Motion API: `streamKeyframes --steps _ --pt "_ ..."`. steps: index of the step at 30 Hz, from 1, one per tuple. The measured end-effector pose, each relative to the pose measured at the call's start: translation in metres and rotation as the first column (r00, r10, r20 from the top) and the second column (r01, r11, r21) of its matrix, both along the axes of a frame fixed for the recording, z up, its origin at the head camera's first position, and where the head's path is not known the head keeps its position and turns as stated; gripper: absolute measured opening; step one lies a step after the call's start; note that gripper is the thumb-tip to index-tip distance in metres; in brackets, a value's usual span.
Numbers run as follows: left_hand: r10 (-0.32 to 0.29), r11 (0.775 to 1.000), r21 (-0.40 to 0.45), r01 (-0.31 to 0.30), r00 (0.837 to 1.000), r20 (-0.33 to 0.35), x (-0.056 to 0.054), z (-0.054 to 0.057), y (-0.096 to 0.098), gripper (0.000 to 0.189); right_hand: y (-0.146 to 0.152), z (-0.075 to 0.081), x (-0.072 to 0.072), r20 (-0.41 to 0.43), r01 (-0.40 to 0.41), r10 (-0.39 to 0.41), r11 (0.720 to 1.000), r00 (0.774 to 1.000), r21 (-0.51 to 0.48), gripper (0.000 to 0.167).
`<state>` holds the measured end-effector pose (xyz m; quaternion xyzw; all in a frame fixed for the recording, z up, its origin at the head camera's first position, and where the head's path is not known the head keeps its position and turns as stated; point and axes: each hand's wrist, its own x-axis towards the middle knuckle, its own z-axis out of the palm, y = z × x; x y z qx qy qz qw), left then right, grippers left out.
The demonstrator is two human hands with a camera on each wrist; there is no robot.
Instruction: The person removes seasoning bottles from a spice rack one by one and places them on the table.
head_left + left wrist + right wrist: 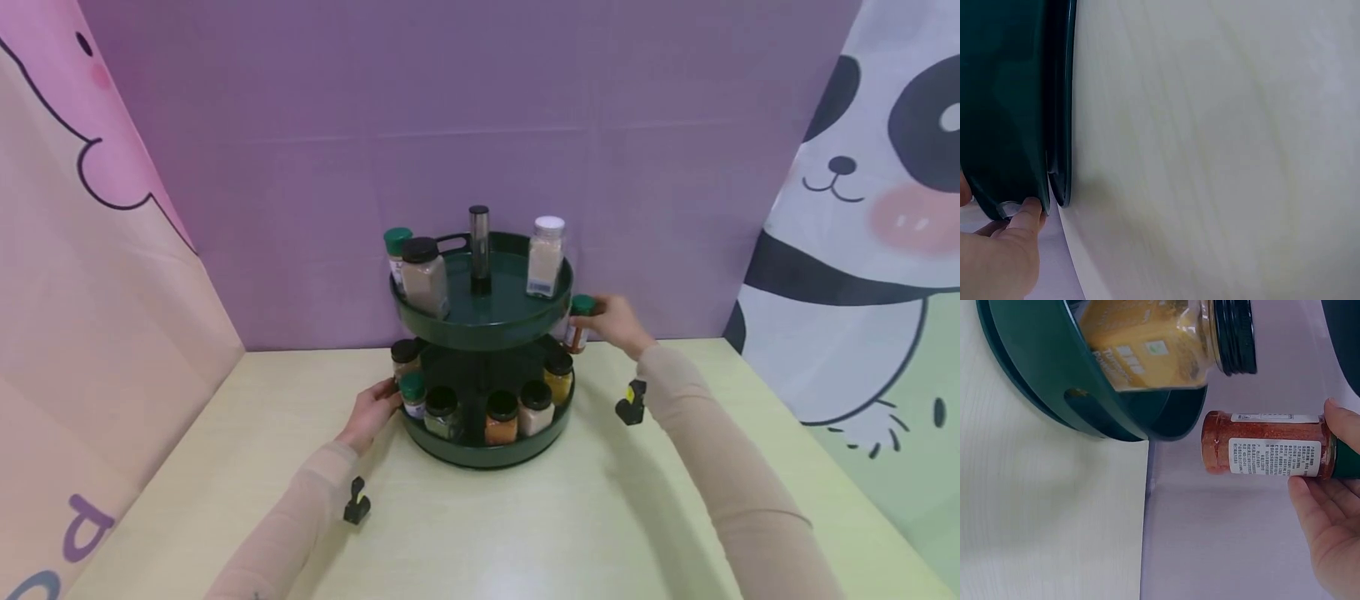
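Right hand: fingers pinch the cap end of a small clear jar of red-orange powder with a green cap, held cap uppermost just outside the right rear of a round dark-green two-tier stand. Left hand: fingers curled on the left wall of the lower tray. Farther out, a black-lidded clear jar of yellow powder in that tray, nearest the held jar; pale tabletop beneath the stand
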<state>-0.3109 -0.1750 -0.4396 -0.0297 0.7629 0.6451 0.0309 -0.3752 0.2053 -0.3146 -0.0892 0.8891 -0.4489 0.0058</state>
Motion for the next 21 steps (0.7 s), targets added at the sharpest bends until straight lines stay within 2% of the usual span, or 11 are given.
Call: streamKeyframes --steps 21 --pt "0.004 1.0 -0.017 -0.003 1.0 0.026 0.003 0.004 -0.001 0.051 0.021 0.007 0.008 -0.023 0.036 -0.036 0.999 0.999 0.014 0.045"
